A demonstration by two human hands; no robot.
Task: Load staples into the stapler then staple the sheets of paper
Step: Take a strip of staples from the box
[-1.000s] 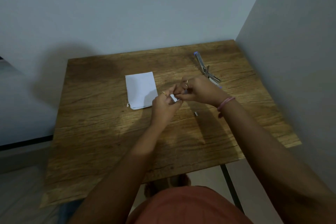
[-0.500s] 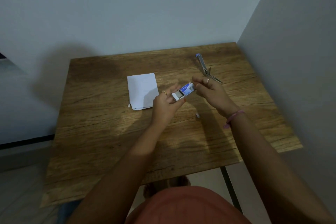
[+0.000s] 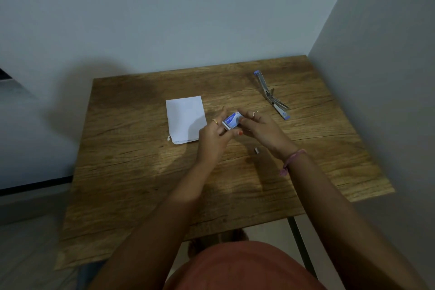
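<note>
We hold the staple box (image 3: 232, 120) pinched between left hand (image 3: 213, 136) and right hand (image 3: 262, 128). The stapler (image 3: 270, 94) lies open and apparently unloaded on the tabletop (image 3: 141, 172), paper (image 3: 186, 120) unstapled.

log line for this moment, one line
step: handling staple box | hands: left hand and right hand both hold it | stapler: open on table, untouched

Staple box (image 3: 232, 120) in both hands' grip, left hand (image 3: 213, 135), right hand (image 3: 263, 128), above wooden table (image 3: 141, 172).
</note>
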